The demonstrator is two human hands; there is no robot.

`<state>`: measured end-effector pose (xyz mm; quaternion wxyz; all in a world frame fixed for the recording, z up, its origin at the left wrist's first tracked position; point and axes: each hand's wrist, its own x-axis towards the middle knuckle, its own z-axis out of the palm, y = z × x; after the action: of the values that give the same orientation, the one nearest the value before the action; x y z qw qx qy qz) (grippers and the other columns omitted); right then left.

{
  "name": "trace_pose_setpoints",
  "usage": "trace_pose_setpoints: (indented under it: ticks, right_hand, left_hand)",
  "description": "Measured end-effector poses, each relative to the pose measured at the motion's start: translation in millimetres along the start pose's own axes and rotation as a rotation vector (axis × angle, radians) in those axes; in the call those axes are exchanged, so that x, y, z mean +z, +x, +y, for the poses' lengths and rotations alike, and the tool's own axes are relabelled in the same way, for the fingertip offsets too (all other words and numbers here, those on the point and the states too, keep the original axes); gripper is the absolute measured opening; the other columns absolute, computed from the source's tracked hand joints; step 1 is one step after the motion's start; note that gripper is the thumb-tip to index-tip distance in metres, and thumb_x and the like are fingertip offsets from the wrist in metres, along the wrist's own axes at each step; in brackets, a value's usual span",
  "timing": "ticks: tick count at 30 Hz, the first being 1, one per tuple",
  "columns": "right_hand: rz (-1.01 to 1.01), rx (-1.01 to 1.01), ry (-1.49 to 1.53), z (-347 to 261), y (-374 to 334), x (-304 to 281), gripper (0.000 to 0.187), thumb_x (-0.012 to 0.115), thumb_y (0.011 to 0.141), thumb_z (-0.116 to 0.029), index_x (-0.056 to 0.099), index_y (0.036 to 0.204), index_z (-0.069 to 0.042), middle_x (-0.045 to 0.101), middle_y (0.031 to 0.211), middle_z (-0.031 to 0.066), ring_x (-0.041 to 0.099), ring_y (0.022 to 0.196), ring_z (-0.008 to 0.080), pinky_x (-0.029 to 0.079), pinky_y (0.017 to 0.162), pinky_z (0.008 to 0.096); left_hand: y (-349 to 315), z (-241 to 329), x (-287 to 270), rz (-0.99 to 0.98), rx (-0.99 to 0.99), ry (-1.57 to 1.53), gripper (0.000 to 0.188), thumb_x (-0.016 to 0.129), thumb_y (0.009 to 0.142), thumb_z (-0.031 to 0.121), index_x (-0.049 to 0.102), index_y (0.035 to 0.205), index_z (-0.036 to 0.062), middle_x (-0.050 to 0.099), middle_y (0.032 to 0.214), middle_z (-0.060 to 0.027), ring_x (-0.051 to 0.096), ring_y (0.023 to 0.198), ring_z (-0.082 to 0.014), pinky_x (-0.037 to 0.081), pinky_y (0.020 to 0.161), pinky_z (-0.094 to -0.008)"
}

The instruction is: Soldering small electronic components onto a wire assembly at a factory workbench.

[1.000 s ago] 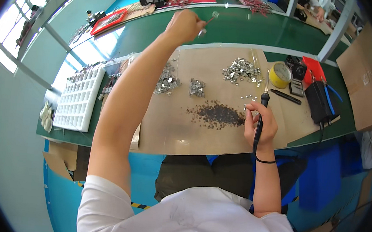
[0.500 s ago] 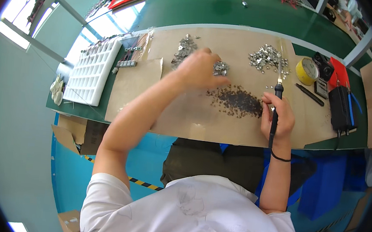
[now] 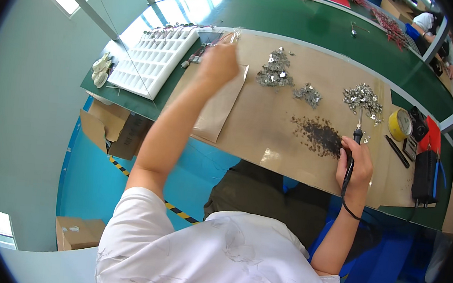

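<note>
My right hand [image 3: 359, 169] is closed round the black handle of a soldering iron [image 3: 357, 135], whose metal tip points away from me. Beside this hand lies a heap of tiny dark parts [image 3: 318, 136], and past the tip is a pile of small silvery metal pieces [image 3: 364, 99]. At the far left of the brown board, my left hand [image 3: 220, 64] is over the small wired parts [image 3: 190, 60] beside the white tray. Its fingers are blurred and mostly turned away, so what they hold cannot be made out.
A white compartment tray [image 3: 146, 72] stands at the left. Two more silvery heaps, one large [image 3: 274, 73] and one small [image 3: 308, 95], lie mid-board. Yellow tape [image 3: 400, 124], a black pen-like tool [image 3: 397, 151] and a black box [image 3: 424, 177] are at the right.
My left hand has moved left, from beside the small silvery heap to the wired parts near the tray. My right hand still holds the soldering iron. The view has turned left.
</note>
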<state>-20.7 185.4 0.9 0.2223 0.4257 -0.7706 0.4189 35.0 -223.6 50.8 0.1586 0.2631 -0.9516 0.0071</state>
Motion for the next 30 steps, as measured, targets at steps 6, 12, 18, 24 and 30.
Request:
trace_pose_setpoints:
  ticks: [6,12,18,24,30]
  right_hand:
    - [-0.002,-0.007,-0.021,-1,2,0,0.039,0.067,0.079,0.014,0.068,0.113,-0.004,0.067,0.088,0.0153,0.065,0.08,0.0329,0.054,0.07,0.0399]
    - [0.003,0.02,-0.069,2,-5,-10,0.038,0.068,0.079,0.013,0.068,0.113,-0.004,0.067,0.089,0.015,0.066,0.081,0.0332,0.053,0.071,0.0405]
    - [0.031,-0.025,-0.062,6,-9,5,0.036,0.068,0.081,0.007,0.07,0.114,-0.009,0.064,0.087,0.0158,0.064,0.081,0.0357,0.052,0.071,0.045]
    - [0.029,0.026,-0.092,-4,-3,0,0.036,0.069,0.081,0.008,0.07,0.113,-0.008,0.066,0.088,0.015,0.066,0.082,0.0337,0.054,0.07,0.042]
    - [0.007,0.034,-0.086,2,-4,-5,0.037,0.069,0.081,0.012,0.069,0.113,-0.006,0.068,0.089,0.0138,0.069,0.081,0.031,0.056,0.071,0.0378]
  left_hand:
    - [-1,-107,-17,-0.218,-0.29,0.145,0.025,0.065,0.086,0.011,0.077,0.105,0.0006,0.072,0.115,-0.0249,0.07,0.109,-0.0403,0.057,0.094,-0.0473]
    - [11,-111,2,-0.16,-0.29,0.118,0.026,0.066,0.085,0.014,0.077,0.103,-0.0019,0.073,0.109,-0.0269,0.07,0.108,-0.0407,0.057,0.094,-0.0473]
    - [24,-210,32,0.376,-0.087,0.029,0.018,0.066,0.087,0.017,0.074,0.09,0.0002,0.072,0.082,-0.0255,0.071,0.08,-0.0423,0.056,0.077,-0.0478]
    - [28,-179,4,0.048,-0.038,-0.033,0.042,0.072,0.085,0.04,0.077,0.069,0.0016,0.067,0.056,-0.013,0.066,0.051,-0.0236,0.052,0.056,-0.0402]
    - [16,-134,-34,0.297,-0.305,-0.467,0.034,0.078,0.086,0.032,0.081,0.102,0.0024,0.078,0.083,-0.0103,0.072,0.063,-0.016,0.057,0.067,-0.031]
